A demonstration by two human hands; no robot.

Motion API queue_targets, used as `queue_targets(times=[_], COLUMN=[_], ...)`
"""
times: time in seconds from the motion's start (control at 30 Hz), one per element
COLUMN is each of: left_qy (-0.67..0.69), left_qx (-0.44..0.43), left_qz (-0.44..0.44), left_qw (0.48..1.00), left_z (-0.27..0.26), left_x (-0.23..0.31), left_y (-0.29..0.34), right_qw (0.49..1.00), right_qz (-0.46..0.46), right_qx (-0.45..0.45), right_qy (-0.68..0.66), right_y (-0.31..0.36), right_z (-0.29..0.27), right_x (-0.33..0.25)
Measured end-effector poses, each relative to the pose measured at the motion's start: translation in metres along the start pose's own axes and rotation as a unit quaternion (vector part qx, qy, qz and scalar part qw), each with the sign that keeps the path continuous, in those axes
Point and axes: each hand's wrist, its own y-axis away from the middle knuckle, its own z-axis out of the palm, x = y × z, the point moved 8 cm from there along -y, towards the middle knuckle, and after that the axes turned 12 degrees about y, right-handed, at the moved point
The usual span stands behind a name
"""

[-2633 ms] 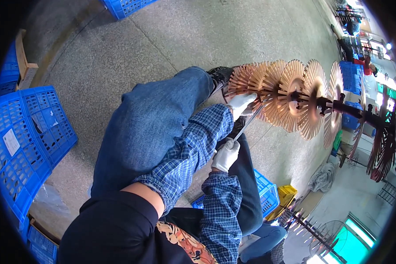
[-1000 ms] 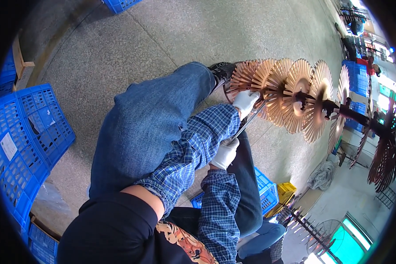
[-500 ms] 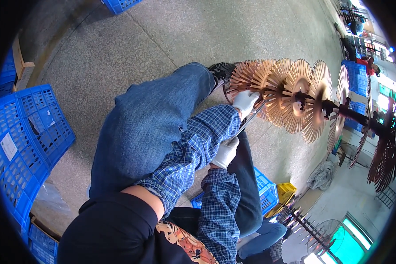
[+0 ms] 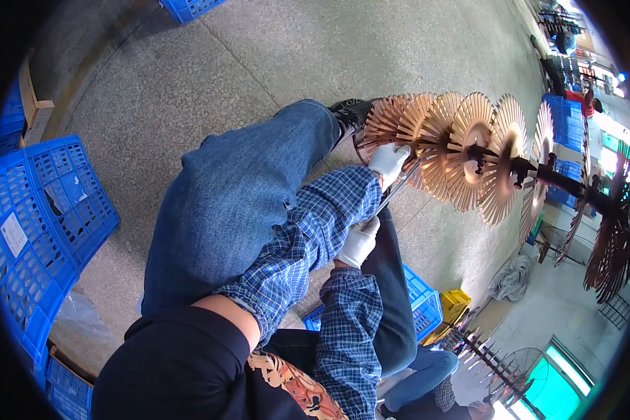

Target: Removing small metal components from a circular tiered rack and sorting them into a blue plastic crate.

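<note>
My right hand gripped a metal rod; my left hand, at the slotted discs, had an unclear hold. The white label on a blue crate was illegible.

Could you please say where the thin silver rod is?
The thin silver metal rod is right of centre in the head view, beside the white-gloved left hand and copper-coloured slatted discs.
</note>
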Motion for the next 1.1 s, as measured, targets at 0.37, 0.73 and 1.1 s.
queue_targets(times=[0.37, 0.73, 1.1], left_qy=[-0.018, -0.006, -0.029], left_qx=[0.006, 0.005, -0.001], left_qz=[-0.013, -0.03, -0.007], left_qw=[1.0, 1.0, 1.0], left_z=[-0.005, 0.002, -0.002], left_x=[0.01, 0.007, 0.003], left_y=[0.003, 0.008, -0.001], right_qw=[0.999, 1.0, 0.999], right_qz=[-0.013, -0.007, -0.007], right_qx=[-0.008, -0.011, -0.011], right_qy=[0.033, 0.006, -0.047], right_y=[0.001, -0.003, -0.004], right_z=[0.0, 0.007, 0.005], right_x=[-0.009, 0.006, 0.0])
